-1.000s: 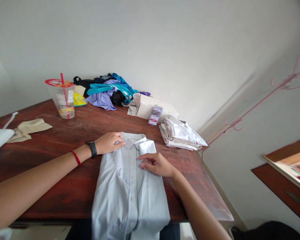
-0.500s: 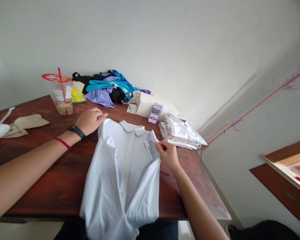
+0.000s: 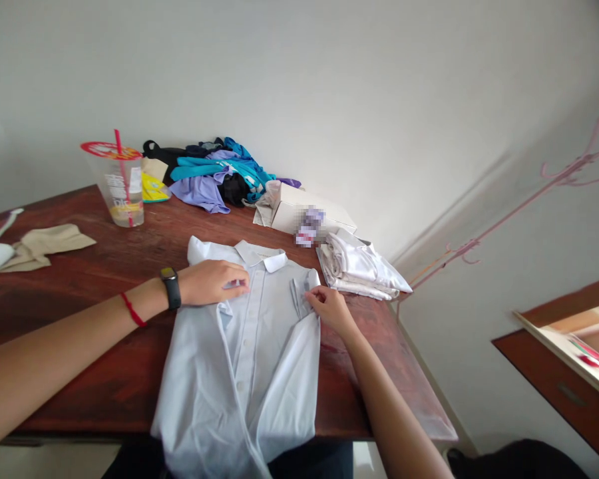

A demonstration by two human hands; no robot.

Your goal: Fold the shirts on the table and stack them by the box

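A white collared shirt lies front up on the table, its collar toward the back and its lower part hanging over the near edge. Its sleeves are drawn in along the front, beside the button strip. My left hand rests over the left chest of the shirt, fingers bent and the thumb apart from them, holding nothing I can see. At the right side, close to the chest pocket, my right hand pinches the shirt's edge between thumb and fingers.
A plastic cup with a red straw stands at the back left, near beige cloth. Piled clothes, a white box and folded white satin garments line the back. A pink coat rack leans at the right.
My left hand has let go of the shirt's left shoulder and moved right and nearer, onto the chest. The shirt's shoulders have come down flatter. My right hand stays at the right edge.
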